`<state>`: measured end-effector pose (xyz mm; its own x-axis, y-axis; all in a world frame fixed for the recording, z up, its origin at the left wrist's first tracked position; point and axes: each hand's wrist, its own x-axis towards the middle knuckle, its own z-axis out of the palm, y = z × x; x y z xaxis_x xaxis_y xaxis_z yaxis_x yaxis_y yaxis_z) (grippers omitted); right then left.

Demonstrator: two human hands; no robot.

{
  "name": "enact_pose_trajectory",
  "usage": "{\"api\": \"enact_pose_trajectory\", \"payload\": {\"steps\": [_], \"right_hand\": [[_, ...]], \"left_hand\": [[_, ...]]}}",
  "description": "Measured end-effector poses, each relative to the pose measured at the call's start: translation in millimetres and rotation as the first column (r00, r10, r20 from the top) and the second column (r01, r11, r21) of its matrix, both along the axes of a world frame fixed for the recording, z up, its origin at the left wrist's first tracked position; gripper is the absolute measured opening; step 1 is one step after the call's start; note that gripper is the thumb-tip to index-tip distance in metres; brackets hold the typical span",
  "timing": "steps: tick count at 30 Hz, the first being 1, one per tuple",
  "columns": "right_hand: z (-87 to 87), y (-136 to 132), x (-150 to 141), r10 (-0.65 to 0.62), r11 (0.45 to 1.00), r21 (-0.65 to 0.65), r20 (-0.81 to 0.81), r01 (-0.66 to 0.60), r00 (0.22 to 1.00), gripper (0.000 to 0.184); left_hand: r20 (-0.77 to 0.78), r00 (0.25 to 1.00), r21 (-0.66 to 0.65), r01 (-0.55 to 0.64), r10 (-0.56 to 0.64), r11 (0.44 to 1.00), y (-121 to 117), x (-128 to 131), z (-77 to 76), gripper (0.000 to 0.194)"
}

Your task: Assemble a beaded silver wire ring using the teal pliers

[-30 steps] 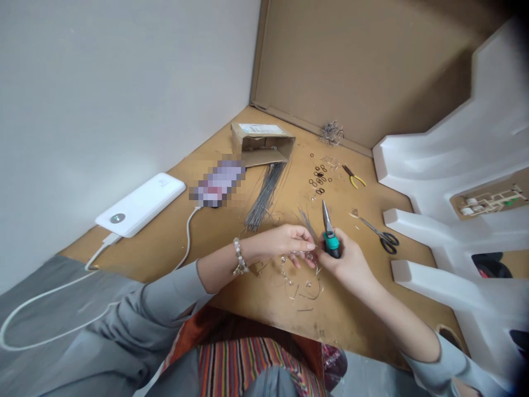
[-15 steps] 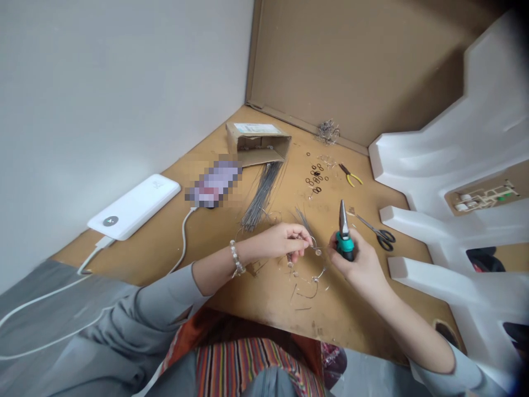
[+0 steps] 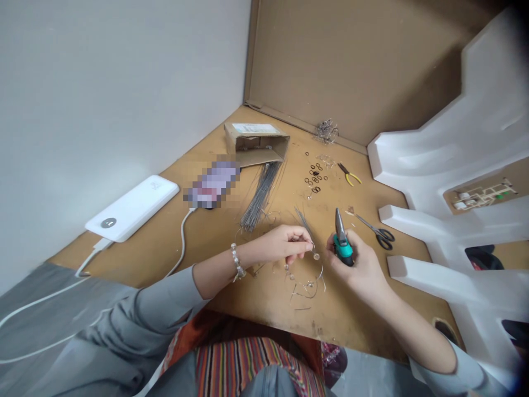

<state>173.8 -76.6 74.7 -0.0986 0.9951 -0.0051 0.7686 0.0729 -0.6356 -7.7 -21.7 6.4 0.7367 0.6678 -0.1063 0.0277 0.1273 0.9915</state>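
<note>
My left hand point(image 3: 289, 243) is closed in a pinch on a thin beaded wire point(image 3: 321, 270). A clear round bead point(image 3: 316, 256) hangs just below the fingertips, and the wire loops down over the table with several more beads along it. In my right hand point(image 3: 366, 264) are pliers point(image 3: 343, 247) with teal and black grips, their jaws pointing up and away from me. The pliers are apart from the wire, a short way to its right. My right fingers wrap the grips and partly hide them.
Beyond my left hand lies a bundle of grey wires point(image 3: 258, 204) before an open cardboard box point(image 3: 260, 157). Dark rings point(image 3: 316, 175), yellow-handled pliers point(image 3: 349, 175) and black scissors point(image 3: 378, 234) lie farther right. A white power bank point(image 3: 136, 209) and blurred phone point(image 3: 215, 184) are at left.
The pliers have tipped slightly left and lowered a little in my right hand. The beaded loop has swung and changed shape below my left hand, which keeps its pinch.
</note>
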Motion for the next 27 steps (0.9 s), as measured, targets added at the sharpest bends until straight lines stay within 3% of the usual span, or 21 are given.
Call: {"api": "enact_pose_trajectory", "payload": {"steps": [4,7,10,12,17,20,27], "right_hand": [[-0.4,0,1,0.061,0.998,-0.026,-0.006,-0.062,0.998,0.01],[4.3,-3,8,0.093,0.995,-0.043,0.014,-0.092,0.996,0.011],[14.5,-9,20,0.131,0.991,-0.054,0.113,-0.126,0.985,0.013],[21.6,-15,29,0.198,0.98,-0.078,0.281,-0.183,0.939,0.017],[24.4,-26,41,0.272,0.956,-0.104,0.656,-0.273,0.704,0.024],[18.7,-27,41,0.25,0.961,-0.108,0.732,-0.254,0.634,0.022],[17.0,-20,30,0.22,0.971,-0.12,0.796,-0.209,0.564,0.016]], "left_hand": [[-0.007,0.999,-0.024,-0.039,0.039,0.999,0,-1,2.1,0.02],[0.039,0.998,-0.117,-0.042,0.047,0.992,1,-2,3.0,0.02],[0.057,0.996,-0.174,-0.065,0.075,0.983,2,-2,1.2,0.018],[0.048,0.993,-0.169,-0.099,0.109,0.981,3,-1,-0.7,0.018],[0.0,0.985,-0.129,-0.171,0.172,0.977,3,-1,-1.4,0.018],[-0.021,0.98,-0.095,-0.2,0.199,0.975,2,-1,0.5,0.017],[-0.076,0.977,-0.051,-0.202,0.198,0.978,0,0,1.6,0.018]]}}
